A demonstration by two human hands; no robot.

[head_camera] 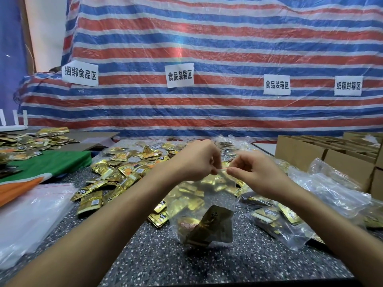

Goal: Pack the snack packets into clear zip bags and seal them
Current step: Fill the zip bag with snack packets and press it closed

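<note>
The print on the gold snack packets (116,172) is too small and blurred to read. Fingertips meeting at the top edge of the clear zip bag (207,204) cover part of its closure, so it is unclear whether the bag is sealed. Both forearms are cut off at the bottom of the frame.

Behind the bag hangs a red, white and blue striped tarp (207,48) with four white paper signs. From left to right they read 捆绑食品区 (80,75), 食品装袋区 (179,75), 食品装箱区 (276,84) and 纸箱封箱区 (348,85).

The bag hangs upright over a speckled grey table (165,255). It has a thin red line along its top, and a few gold packets are slumped at its bottom. The left hand (196,160) and right hand (255,170) each pinch that top edge, close together.

Loose packets lie left of the bag and behind it. A stack of empty clear bags (31,214) lies well to its left. Filled bags (279,220) lie just to its right, with cardboard boxes (300,154) beyond them.
</note>
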